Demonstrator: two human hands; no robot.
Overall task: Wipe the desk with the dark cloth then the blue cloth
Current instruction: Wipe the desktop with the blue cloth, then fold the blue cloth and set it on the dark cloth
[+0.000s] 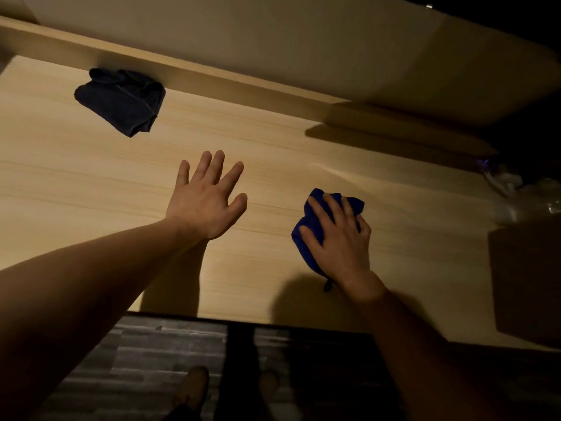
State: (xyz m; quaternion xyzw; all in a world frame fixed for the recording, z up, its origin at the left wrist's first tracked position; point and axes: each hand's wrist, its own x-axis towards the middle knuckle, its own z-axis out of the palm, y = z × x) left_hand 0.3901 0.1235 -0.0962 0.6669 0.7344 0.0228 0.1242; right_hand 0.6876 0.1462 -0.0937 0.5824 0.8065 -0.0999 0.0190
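A light wooden desk (91, 183) fills the view. The dark cloth (121, 100) lies crumpled at the far left of the desk, against the raised back ledge, with no hand on it. My left hand (206, 196) is held flat over the middle of the desk, fingers spread, holding nothing. My right hand (337, 238) presses down on the bunched blue cloth (312, 220) at the right of the desk, fingers gripping it; part of the cloth is hidden under the palm.
A raised wooden ledge (212, 74) runs along the back of the desk. At the right edge stand a clear plastic bag or bottle (516, 196) and a dark box-like shape (528, 281). Below the front edge are the floor and my feet (194, 387).
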